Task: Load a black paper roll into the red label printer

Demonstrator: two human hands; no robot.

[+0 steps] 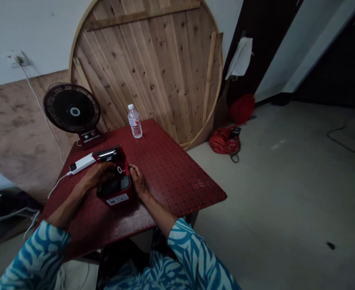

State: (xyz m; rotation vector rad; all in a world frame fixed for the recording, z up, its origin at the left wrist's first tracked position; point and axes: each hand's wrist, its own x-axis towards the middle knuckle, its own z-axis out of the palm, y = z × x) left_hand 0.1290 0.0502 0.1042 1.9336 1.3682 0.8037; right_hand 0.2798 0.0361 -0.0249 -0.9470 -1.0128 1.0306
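A small red device (117, 189) with its lid open and a white label on its near face sits on the red patterned table (171, 173). My left hand (100, 174) lies over its top left side, fingers curled onto the dark inner part beside a small white ring. My right hand (137, 180) rests against the device's right side, fingers bent along its edge. Both arms wear blue and white patterned sleeves.
A white power strip (81, 163) with a cable lies left of the device. A black desk fan (72, 109) and a clear water bottle (134, 121) stand at the table's far edge. A round wooden board (153, 60) leans on the wall. Red bags (226, 139) lie on the floor.
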